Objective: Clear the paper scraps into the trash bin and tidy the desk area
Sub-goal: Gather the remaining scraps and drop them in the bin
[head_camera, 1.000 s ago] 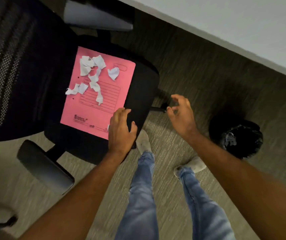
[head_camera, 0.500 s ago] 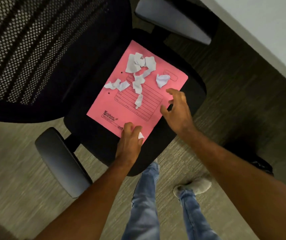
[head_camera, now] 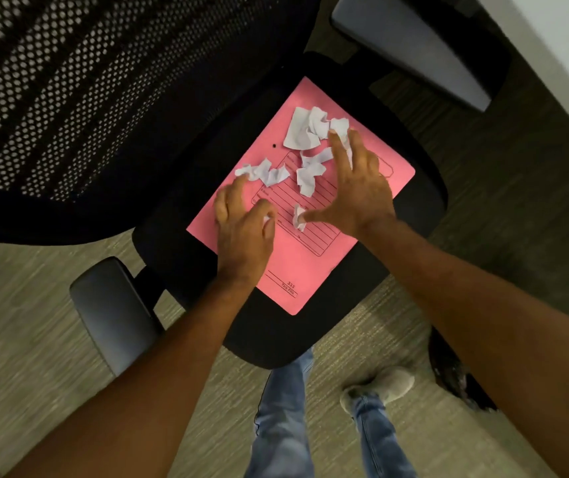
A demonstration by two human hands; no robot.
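A black office chair fills the upper half of the frame, its mesh backrest (head_camera: 79, 98) at upper left and its padded seat (head_camera: 276, 326) in the centre. Two grey armrests show, one (head_camera: 114, 315) at lower left, the other (head_camera: 410, 46) at upper right. The floor is a grey-brown striped carpet (head_camera: 27, 339), and a strip of pale desk (head_camera: 566, 39) cuts across the upper right corner. At the right edge, low down, a dark trash bin (head_camera: 448, 370) peeks out behind the right forearm. The person's jeans and one grey shoe (head_camera: 379, 388) show at bottom centre.

A pink file folder (head_camera: 310, 263) lies flat on the seat, and the white paper scraps (head_camera: 305, 131) lie on its upper half in a loose cluster, none of them in the bin. The left hand (head_camera: 245, 232) rests on the folder's left edge, its fingers curled together, with a bit of white showing at the thumb. The right hand (head_camera: 359, 188) lies over the scraps with fingers spread apart, the thumb touching one small scrap (head_camera: 298, 217).

Half a second ago the left hand pinched the folder's near edge and the right hand was only reaching its right side; now both hands are further up among the scraps, and the chair sits closer in the frame
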